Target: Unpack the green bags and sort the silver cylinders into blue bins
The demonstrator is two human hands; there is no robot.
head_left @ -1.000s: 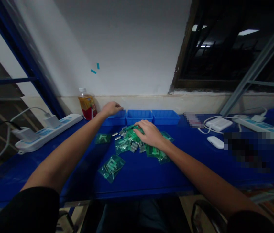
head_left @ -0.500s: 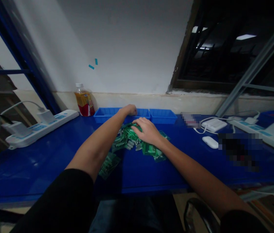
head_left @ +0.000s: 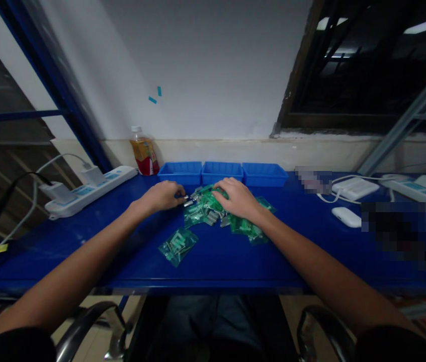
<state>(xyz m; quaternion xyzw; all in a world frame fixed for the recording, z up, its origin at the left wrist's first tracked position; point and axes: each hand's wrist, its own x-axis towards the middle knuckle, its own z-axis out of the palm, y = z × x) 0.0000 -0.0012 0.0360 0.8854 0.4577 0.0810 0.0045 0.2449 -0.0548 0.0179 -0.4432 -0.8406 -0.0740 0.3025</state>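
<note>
A heap of small green plastic bags with little metal parts lies on the blue table. My right hand rests palm down on top of the heap, fingers spread. My left hand sits at the heap's left edge with its fingers curled, the tips pinching a small silvery metal part. One separate green bag lies nearer to me. Three blue trays stand in a row behind the heap: left, middle, right.
A drink bottle stands by the wall, left of the trays. A white power strip with plugged adapters lies at the left. White chargers, cables and another power strip lie at the right. A chair's armrests show below the table edge.
My left hand has come back from the blue trays to the left edge of the heap and closed on a metal part. My right hand has stayed on the heap.
</note>
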